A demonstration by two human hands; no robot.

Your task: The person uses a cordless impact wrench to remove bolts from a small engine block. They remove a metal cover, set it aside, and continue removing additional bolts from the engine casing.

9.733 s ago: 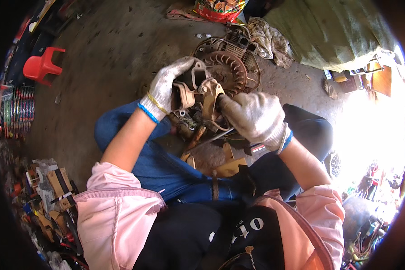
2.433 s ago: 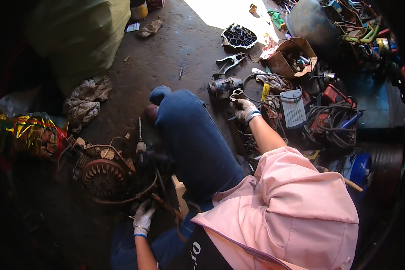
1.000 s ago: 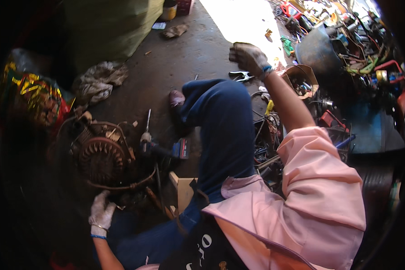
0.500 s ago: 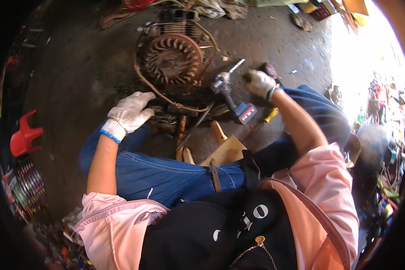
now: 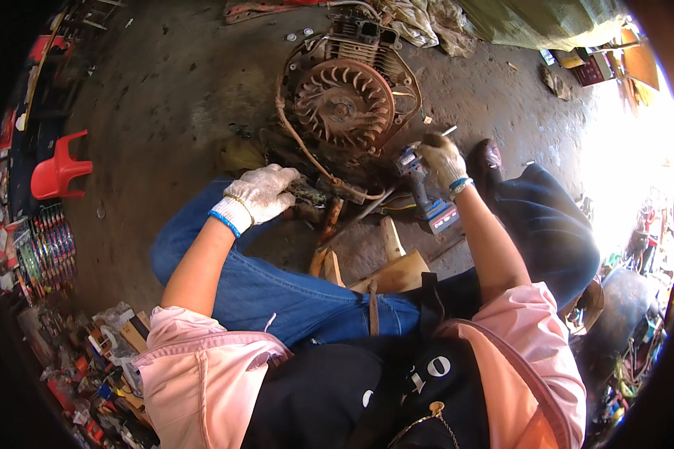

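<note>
Where the right hand point(image 5: 442, 162) overlaps the drill point(image 5: 421, 191), grasp is unclear, as with the left hand point(image 5: 258, 194).

A pale pink jacket point(image 5: 174, 385) with mauve zip edging point(image 5: 202, 342) and a peach lining point(image 5: 505, 374) hangs open over a black shirt point(image 5: 299, 389), which bears white lettering point(image 5: 439, 366) and a gold pendant point(image 5: 436, 408) on a fine chain point(image 5: 450, 428). Below are blue jeans point(image 5: 277, 295) and a dark brown shoe point(image 5: 489, 156). White knit gloves point(image 5: 241, 202) with blue-edged cuffs point(image 5: 229, 217) cover the left hand point(image 5: 260, 193) and right hand point(image 5: 442, 159).
</note>
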